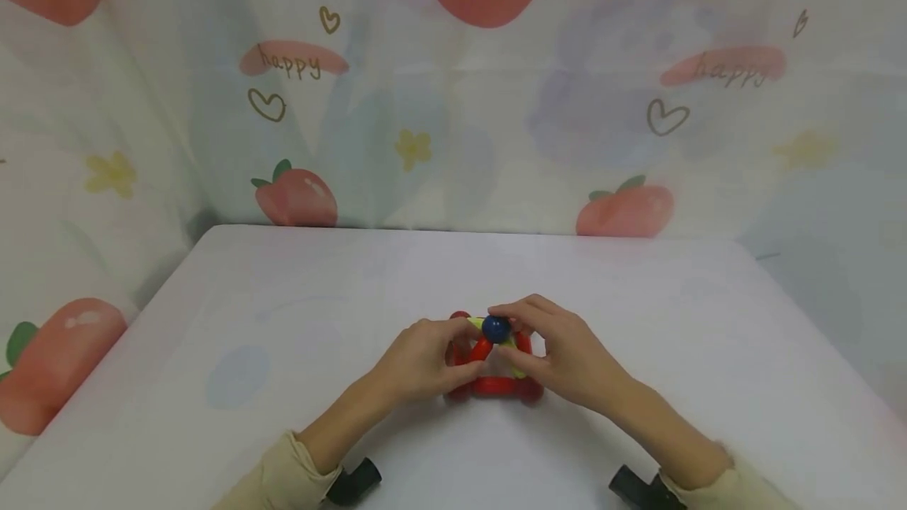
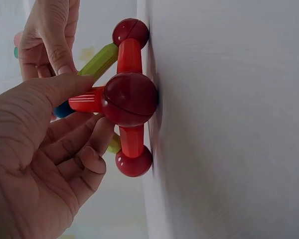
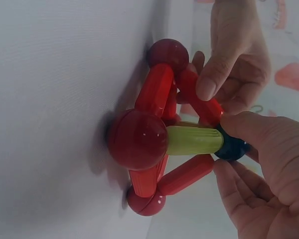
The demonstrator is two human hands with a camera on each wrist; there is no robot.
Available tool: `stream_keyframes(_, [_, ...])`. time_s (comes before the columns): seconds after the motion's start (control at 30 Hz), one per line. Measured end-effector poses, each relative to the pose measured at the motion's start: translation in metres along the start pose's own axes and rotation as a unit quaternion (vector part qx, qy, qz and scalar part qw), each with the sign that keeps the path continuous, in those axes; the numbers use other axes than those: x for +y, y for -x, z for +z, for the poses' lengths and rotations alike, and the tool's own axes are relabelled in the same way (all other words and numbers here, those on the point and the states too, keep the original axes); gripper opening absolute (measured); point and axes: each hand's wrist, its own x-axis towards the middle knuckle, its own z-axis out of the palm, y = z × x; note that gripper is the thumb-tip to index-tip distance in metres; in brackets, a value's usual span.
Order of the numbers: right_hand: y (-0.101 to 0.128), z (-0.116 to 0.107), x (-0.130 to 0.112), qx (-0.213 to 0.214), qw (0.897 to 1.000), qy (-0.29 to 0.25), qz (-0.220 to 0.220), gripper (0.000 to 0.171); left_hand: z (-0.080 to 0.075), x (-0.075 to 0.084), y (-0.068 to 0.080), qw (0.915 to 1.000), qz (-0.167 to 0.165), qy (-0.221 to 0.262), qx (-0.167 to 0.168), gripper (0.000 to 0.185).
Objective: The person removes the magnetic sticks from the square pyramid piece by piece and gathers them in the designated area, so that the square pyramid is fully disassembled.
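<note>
Pyramid (image 1: 496, 364) of red and yellow-green rods sits on the surface (image 1: 283, 321), blue ball (image 1: 495, 328) at apex. Your left hand (image 1: 418, 360) pinches a red rod (image 3: 199, 97); your right hand (image 1: 560, 352) pinches the blue ball.

Blue ball (image 3: 232, 148) half behind fingers (image 3: 249, 127)

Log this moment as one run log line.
scene: pyramid of rods and balls on white table | left hand: pinches red rod | right hand: grips blue ball at top
</note>
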Motion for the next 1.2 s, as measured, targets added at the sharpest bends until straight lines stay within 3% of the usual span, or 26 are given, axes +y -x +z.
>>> stream_keyframes(0.7, [-0.0071, -0.0003, -0.0019, -0.022, 1.000, -0.004, 0.016, 0.049, -0.0035, 0.0020, -0.0011, 0.9994, 0.002, -0.003, -0.035, 0.030])
stream_keyframes(1.2, [-0.0049, 0.0050, -0.0019, -0.012, 1.000, 0.000, 0.011, 0.050, 0.0007, -0.0034, 0.0004, 0.9991, 0.014, 0.022, -0.032, 0.032])
